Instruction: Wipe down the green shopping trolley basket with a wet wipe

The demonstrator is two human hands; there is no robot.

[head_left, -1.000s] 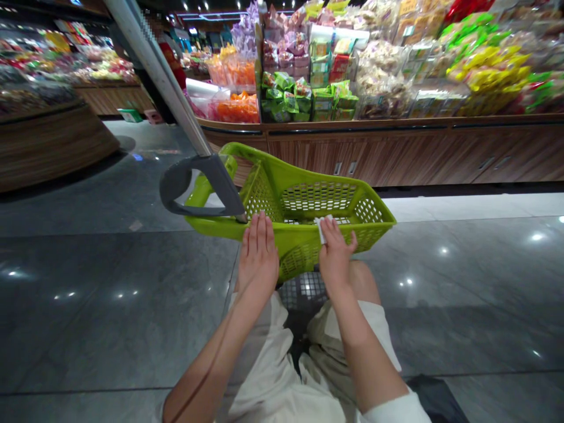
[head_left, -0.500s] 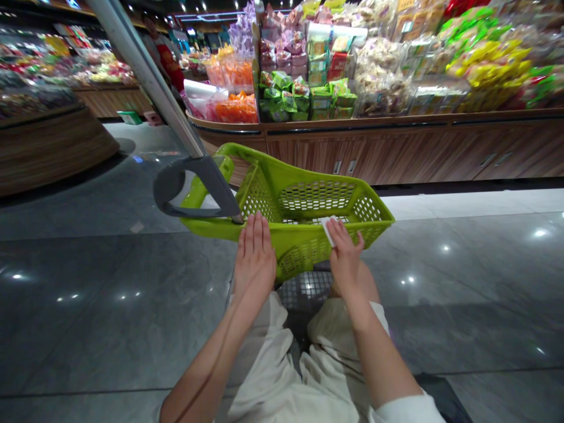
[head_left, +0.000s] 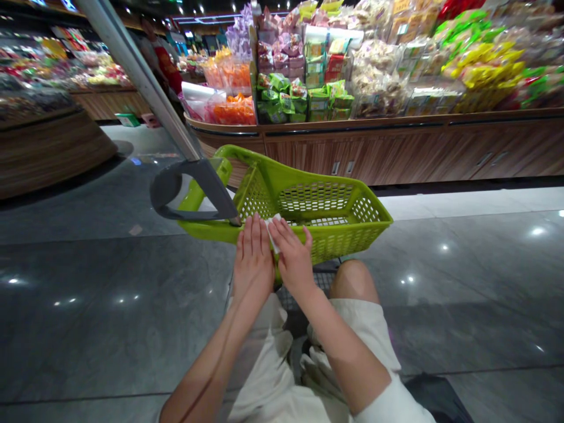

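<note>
A lime-green plastic shopping basket point(head_left: 317, 202) with perforated walls sits on a wheeled cart, seen just ahead of me. My left hand point(head_left: 253, 258) lies flat on its near rim, fingers together, holding nothing. Right beside it, my right hand point(head_left: 291, 255) presses a small white piece of paper or tissue point(head_left: 274, 232) against the same rim. A grey plastic handle point(head_left: 189, 189) on a long metal pole point(head_left: 136, 76) rises from the basket's left corner, close to my left fingertips. My legs in pale shorts show below the basket.
Shelves of bagged snacks point(head_left: 352, 64) stand on a wood-panelled counter point(head_left: 374, 155) ahead. A person in a red apron point(head_left: 161, 59) stands far left, beyond a round wooden display point(head_left: 48, 147). The floor is polished grey stone.
My right hand has slid left along the rim with the white piece, ending next to my left hand. My left hand has stayed on the rim.
</note>
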